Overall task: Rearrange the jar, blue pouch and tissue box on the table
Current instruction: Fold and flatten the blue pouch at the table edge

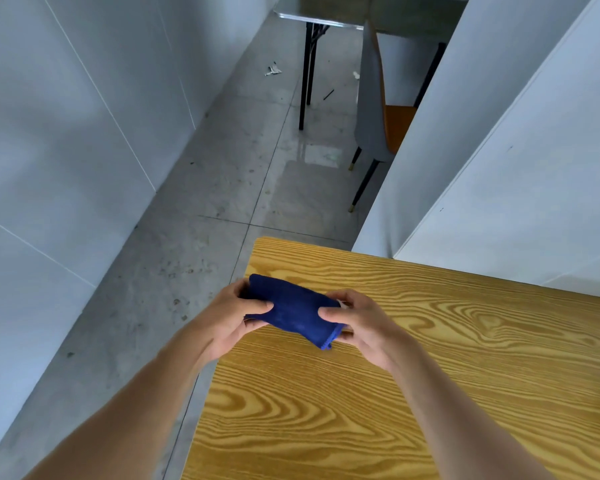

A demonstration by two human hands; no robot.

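Observation:
A dark blue fabric pouch is held near the far left corner of the wooden table, just above its surface. My left hand grips its left end, thumb on top. My right hand grips its right end, with something small and white showing behind the fingers. Neither the jar nor the tissue box is in view.
White partition walls stand right behind the table's far edge. To the left the grey tiled floor drops away beside the table edge. Further back stand a grey and orange chair and a grey table on black legs.

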